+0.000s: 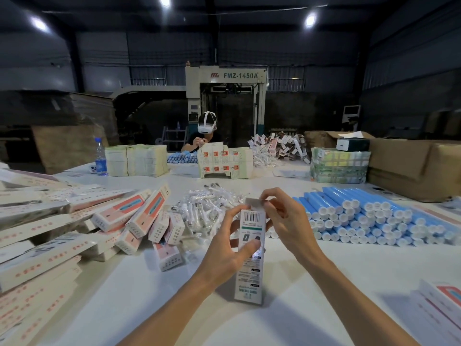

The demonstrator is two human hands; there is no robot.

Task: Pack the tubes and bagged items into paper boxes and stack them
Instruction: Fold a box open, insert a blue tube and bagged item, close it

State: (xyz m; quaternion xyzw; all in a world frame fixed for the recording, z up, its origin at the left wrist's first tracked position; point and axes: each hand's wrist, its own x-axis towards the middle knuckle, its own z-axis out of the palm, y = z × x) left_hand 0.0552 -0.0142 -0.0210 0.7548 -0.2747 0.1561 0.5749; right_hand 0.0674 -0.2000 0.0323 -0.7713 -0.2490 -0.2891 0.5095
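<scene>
White paper box stands gripped by the left hand, right hand pinching its flap at twelve o'clock.

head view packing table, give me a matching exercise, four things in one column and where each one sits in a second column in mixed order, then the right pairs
Things:
1. blue tubes
2. water bottle
3. bagged items
4. held box

Places:
A. far left of the table, standing upright
B. gripped by the left hand, with the right hand at its top flap
C. stacked on the right of the table
D. loose pile at the middle of the table, beyond the hands

Pairs: 1-C, 2-A, 3-D, 4-B
</scene>
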